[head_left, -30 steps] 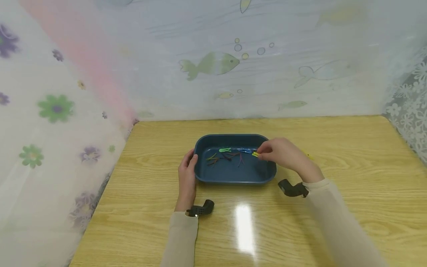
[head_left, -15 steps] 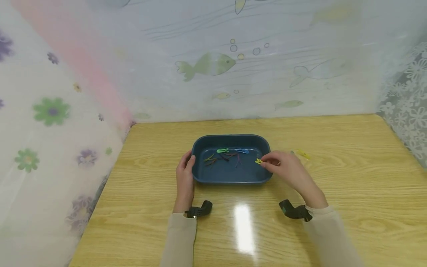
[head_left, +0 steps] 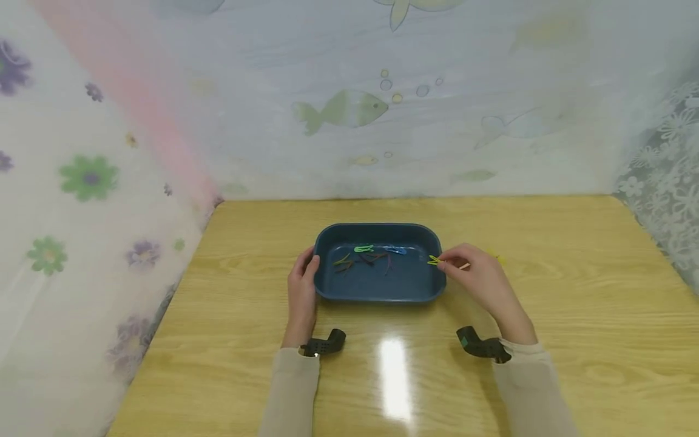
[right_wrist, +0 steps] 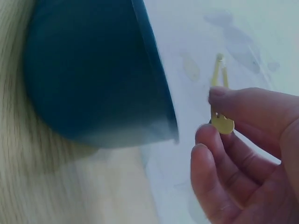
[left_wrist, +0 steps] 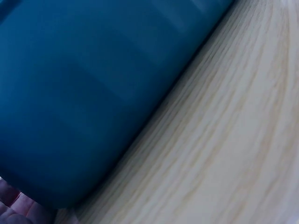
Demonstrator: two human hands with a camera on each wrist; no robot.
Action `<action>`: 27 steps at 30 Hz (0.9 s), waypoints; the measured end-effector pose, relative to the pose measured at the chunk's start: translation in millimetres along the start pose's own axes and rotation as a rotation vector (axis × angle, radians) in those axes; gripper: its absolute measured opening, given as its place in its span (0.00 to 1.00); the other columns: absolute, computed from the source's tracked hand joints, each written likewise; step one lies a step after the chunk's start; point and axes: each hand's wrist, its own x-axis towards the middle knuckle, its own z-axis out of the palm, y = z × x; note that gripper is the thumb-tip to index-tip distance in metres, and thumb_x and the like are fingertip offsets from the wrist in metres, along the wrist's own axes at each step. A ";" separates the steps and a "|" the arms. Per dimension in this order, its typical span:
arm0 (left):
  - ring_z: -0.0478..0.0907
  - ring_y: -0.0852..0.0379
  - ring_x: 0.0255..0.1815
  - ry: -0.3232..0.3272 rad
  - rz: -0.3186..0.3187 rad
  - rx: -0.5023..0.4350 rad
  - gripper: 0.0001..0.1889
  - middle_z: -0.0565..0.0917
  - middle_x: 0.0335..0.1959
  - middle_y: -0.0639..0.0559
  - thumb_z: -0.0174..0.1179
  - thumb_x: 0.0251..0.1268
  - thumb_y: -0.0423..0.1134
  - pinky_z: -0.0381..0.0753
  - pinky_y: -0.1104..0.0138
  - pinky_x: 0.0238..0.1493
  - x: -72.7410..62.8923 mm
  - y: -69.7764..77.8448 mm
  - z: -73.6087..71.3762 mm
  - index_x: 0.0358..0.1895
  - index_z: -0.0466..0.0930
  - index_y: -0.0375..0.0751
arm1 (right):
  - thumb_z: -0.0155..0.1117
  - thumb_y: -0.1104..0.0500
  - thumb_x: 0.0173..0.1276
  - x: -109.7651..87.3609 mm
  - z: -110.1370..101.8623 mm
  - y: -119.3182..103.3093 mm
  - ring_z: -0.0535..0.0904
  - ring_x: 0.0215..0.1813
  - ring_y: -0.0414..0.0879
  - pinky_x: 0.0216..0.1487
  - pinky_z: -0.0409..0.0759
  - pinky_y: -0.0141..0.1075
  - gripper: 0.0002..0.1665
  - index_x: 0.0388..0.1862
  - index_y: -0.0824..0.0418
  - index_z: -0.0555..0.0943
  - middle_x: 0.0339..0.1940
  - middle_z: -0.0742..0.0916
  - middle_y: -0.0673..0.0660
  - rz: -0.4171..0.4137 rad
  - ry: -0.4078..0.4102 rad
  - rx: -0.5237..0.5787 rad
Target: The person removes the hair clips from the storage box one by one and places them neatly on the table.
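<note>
A dark blue plastic basin [head_left: 377, 292] stands on the table, with my left hand [head_left: 301, 294] holding its left end, thumb by the rim. Thumb and fingertips of my right hand [head_left: 483, 276] pinch a yellow snap hair clip [right_wrist: 223, 124] over the basin's right rim. The right wrist view shows this clip upright, its narrow end pointing up and its prongs spread apart. Inside the basin lie a bright green hair clip [head_left: 363, 249], a blue hair clip [head_left: 395, 249] and several darker, thin clips [head_left: 364, 260] whose prongs also stand apart.
Another yellow item [head_left: 500, 258] lies on the wood-grain table [head_left: 573, 303], partly hidden behind the right hand. A fish-print curtain [head_left: 262, 139] hangs at the table's far edge, and a flower-print sheet [head_left: 109, 243] is on the left.
The right hand has drawn back from inside the basin to its right rim with the yellow hair clip, whose prongs now look more spread. The left hand has stayed on the basin.
</note>
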 end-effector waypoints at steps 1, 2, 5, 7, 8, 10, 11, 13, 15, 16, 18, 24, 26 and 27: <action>0.65 0.61 0.57 -0.001 -0.005 0.003 0.18 0.72 0.54 0.56 0.51 0.65 0.45 0.61 0.65 0.59 -0.5 1.4 -1.0 0.56 0.71 0.47 | 0.60 0.50 0.61 0.3 0.7 1.4 0.77 0.36 0.46 0.37 0.75 0.40 0.12 0.40 0.55 0.80 0.37 0.82 0.50 0.007 0.009 0.001; 0.65 0.61 0.57 -0.004 -0.008 0.002 0.18 0.72 0.55 0.56 0.50 0.65 0.45 0.60 0.65 0.59 -0.8 2.3 -2.2 0.56 0.71 0.47 | 0.59 0.50 0.62 0.4 1.3 2.6 0.78 0.37 0.46 0.38 0.75 0.40 0.12 0.40 0.55 0.80 0.37 0.82 0.50 0.013 0.017 0.004; 0.65 0.62 0.57 -0.002 -0.007 0.006 0.18 0.72 0.55 0.57 0.51 0.65 0.46 0.60 0.66 0.59 2.0 -1.7 -5.4 0.56 0.71 0.49 | 0.59 0.50 0.62 1.5 3.4 6.2 0.77 0.38 0.45 0.39 0.75 0.40 0.12 0.41 0.55 0.79 0.37 0.81 0.50 0.017 0.054 0.008; 0.65 0.63 0.57 0.000 -0.006 -0.004 0.18 0.72 0.54 0.58 0.52 0.64 0.48 0.60 0.66 0.59 5.5 -8.5 -7.4 0.56 0.72 0.51 | 0.58 0.51 0.63 1.9 3.4 8.8 0.77 0.39 0.44 0.39 0.75 0.39 0.12 0.41 0.55 0.80 0.37 0.81 0.49 0.010 0.079 0.008; 0.65 0.64 0.57 0.001 -0.003 -0.008 0.18 0.72 0.54 0.59 0.52 0.63 0.49 0.60 0.66 0.59 5.8 -10.3 -7.9 0.55 0.72 0.52 | 0.58 0.51 0.63 2.0 3.1 10.3 0.76 0.39 0.43 0.39 0.75 0.38 0.12 0.41 0.55 0.80 0.38 0.81 0.49 0.007 0.094 0.005; 0.65 0.64 0.57 0.009 -0.004 -0.006 0.18 0.73 0.54 0.60 0.52 0.62 0.51 0.61 0.66 0.59 5.3 -12.6 -8.5 0.55 0.72 0.53 | 0.58 0.51 0.63 2.0 1.9 13.8 0.75 0.40 0.41 0.39 0.75 0.36 0.12 0.41 0.55 0.80 0.38 0.81 0.48 0.002 0.118 -0.002; 0.65 0.64 0.57 0.010 -0.005 -0.008 0.18 0.73 0.54 0.60 0.52 0.62 0.51 0.61 0.66 0.59 4.7 -13.4 -8.5 0.55 0.72 0.53 | 0.58 0.51 0.63 1.8 1.0 15.8 0.75 0.39 0.40 0.39 0.75 0.35 0.12 0.42 0.55 0.80 0.38 0.81 0.48 -0.002 0.128 -0.011; 0.65 0.64 0.56 0.012 -0.006 -0.014 0.19 0.73 0.53 0.60 0.53 0.62 0.52 0.61 0.66 0.59 3.5 -14.3 -7.8 0.54 0.72 0.53 | 0.57 0.50 0.63 0.8 -1.1 20.3 0.75 0.39 0.39 0.38 0.74 0.33 0.13 0.42 0.55 0.80 0.38 0.81 0.47 -0.004 0.149 -0.029; 0.66 0.64 0.56 0.012 0.000 -0.015 0.19 0.73 0.53 0.60 0.53 0.61 0.52 0.61 0.66 0.59 3.1 -14.6 -6.1 0.54 0.72 0.54 | 0.57 0.50 0.64 -0.4 -3.8 24.4 0.74 0.38 0.39 0.37 0.74 0.31 0.13 0.42 0.55 0.80 0.37 0.81 0.48 -0.008 0.165 -0.044; 0.66 0.63 0.56 0.010 0.003 -0.017 0.19 0.73 0.53 0.60 0.53 0.61 0.52 0.61 0.66 0.59 3.2 -14.6 -5.2 0.54 0.72 0.54 | 0.57 0.51 0.64 -1.2 -5.0 26.5 0.74 0.38 0.39 0.37 0.74 0.31 0.13 0.42 0.55 0.80 0.37 0.81 0.48 -0.009 0.173 -0.053; 0.66 0.63 0.56 0.004 0.009 -0.013 0.19 0.73 0.53 0.59 0.53 0.61 0.52 0.62 0.66 0.59 4.0 -14.9 -3.3 0.54 0.73 0.54 | 0.56 0.51 0.64 -3.0 -6.9 30.3 0.74 0.37 0.38 0.37 0.73 0.29 0.13 0.42 0.56 0.80 0.36 0.81 0.48 -0.006 0.183 -0.064; 0.66 0.64 0.56 0.001 0.016 0.011 0.18 0.74 0.52 0.59 0.53 0.61 0.52 0.62 0.66 0.58 6.1 -15.7 -1.4 0.53 0.73 0.53 | 0.56 0.51 0.65 -4.8 -11.0 36.8 0.74 0.38 0.41 0.36 0.73 0.29 0.14 0.44 0.57 0.80 0.37 0.80 0.50 0.002 0.194 -0.081; 0.66 0.64 0.56 0.004 0.017 0.014 0.18 0.74 0.53 0.59 0.53 0.61 0.53 0.62 0.66 0.58 6.4 -15.4 -1.7 0.54 0.73 0.53 | 0.55 0.51 0.65 -4.3 -12.3 38.5 0.75 0.39 0.43 0.37 0.73 0.31 0.14 0.44 0.57 0.80 0.38 0.80 0.51 0.010 0.199 -0.086; 0.66 0.63 0.56 0.005 0.018 0.014 0.19 0.73 0.53 0.59 0.53 0.61 0.53 0.62 0.66 0.58 6.5 -15.5 -2.1 0.54 0.73 0.53 | 0.55 0.52 0.65 -4.0 -12.8 39.5 0.75 0.39 0.45 0.37 0.74 0.33 0.15 0.45 0.58 0.79 0.39 0.80 0.52 0.016 0.199 -0.085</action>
